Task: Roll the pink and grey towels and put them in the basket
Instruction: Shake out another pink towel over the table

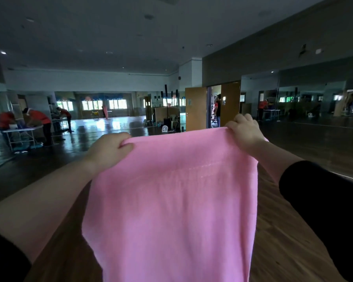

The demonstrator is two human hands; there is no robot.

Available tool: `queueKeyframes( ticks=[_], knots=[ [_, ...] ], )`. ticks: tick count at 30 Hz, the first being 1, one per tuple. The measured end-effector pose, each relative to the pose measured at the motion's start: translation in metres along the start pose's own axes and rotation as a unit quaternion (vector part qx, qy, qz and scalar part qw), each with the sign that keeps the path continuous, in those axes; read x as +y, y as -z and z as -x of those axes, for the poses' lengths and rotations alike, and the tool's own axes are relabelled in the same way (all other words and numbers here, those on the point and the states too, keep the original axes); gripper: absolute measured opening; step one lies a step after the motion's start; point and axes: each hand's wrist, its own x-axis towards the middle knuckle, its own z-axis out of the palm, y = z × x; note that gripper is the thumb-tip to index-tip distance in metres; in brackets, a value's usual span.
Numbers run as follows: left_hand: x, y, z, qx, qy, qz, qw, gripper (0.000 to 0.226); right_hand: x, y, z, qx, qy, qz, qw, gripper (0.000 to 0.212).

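Left hand (108, 147) and right hand (244, 131) each pinch the pink towel's (171, 200) top corners; towel hangs unrolled. Grey towel, basket unseen.

The towel (171, 210) hangs before the person, the left hand (108, 147) gripping its top left corner and the right hand (246, 131) its top right. The floor (283, 251) lies beneath. Far back on the left, people (37, 119) bend over a worktop (22, 129). Behind the towel's top edge sits a fan (164, 128), with a door (196, 108) just right of it.
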Motion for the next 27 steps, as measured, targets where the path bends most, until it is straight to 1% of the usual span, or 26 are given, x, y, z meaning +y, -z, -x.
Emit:
queueKeyframes(
  ticks=[2, 3, 5, 8, 10, 13, 16, 19, 21, 23, 27],
  knots=[
    [0.008, 0.001, -0.008, 0.005, -0.016, -0.021, 1.000, 0.019, 0.009, 0.000, -0.002, 0.001, -0.061, -0.005, 0.998, 0.032],
    [0.012, 0.000, -0.012, 0.014, -0.015, -0.027, 0.999, 0.018, 0.014, 0.001, -0.002, -0.015, -0.103, -0.032, 0.994, 0.033],
    [0.019, -0.002, -0.018, 0.024, 0.008, -0.034, 0.999, 0.022, 0.024, -0.002, -0.005, -0.045, -0.175, -0.098, 0.979, 0.041],
    [0.033, -0.012, -0.025, 0.025, 0.039, -0.015, 0.999, 0.025, 0.035, -0.007, -0.011, -0.073, -0.245, -0.163, 0.953, 0.053],
    [0.043, -0.019, -0.026, 0.027, 0.051, 0.030, 0.998, 0.023, 0.043, -0.012, -0.012, -0.063, -0.268, -0.203, 0.940, 0.050],
    [0.048, -0.026, -0.029, 0.033, 0.038, 0.107, 0.993, 0.011, 0.061, -0.018, -0.008, -0.029, -0.273, -0.301, 0.913, 0.034],
    [0.053, -0.028, -0.036, 0.009, 0.016, 0.148, 0.989, 0.006, 0.081, -0.022, -0.003, -0.005, -0.268, -0.330, 0.905, 0.016],
    [0.065, -0.028, -0.044, -0.054, 0.005, 0.127, 0.990, 0.010, 0.102, -0.024, -0.001, -0.014, -0.249, -0.327, 0.911, 0.009],
    [0.072, -0.029, -0.050, -0.070, -0.006, 0.091, 0.993, 0.009, 0.118, -0.025, -0.001, -0.018, -0.238, -0.321, 0.916, 0.010],
    [0.078, -0.033, -0.056, -0.051, -0.007, 0.079, 0.995, 0.002, 0.132, -0.026, -0.002, -0.024, -0.218, -0.319, 0.922, 0.009],
    [0.102, -0.042, -0.065, 0.031, -0.015, 0.073, 0.997, 0.006, 0.156, -0.019, -0.008, -0.012, -0.184, -0.301, 0.936, 0.009]
  ],
)
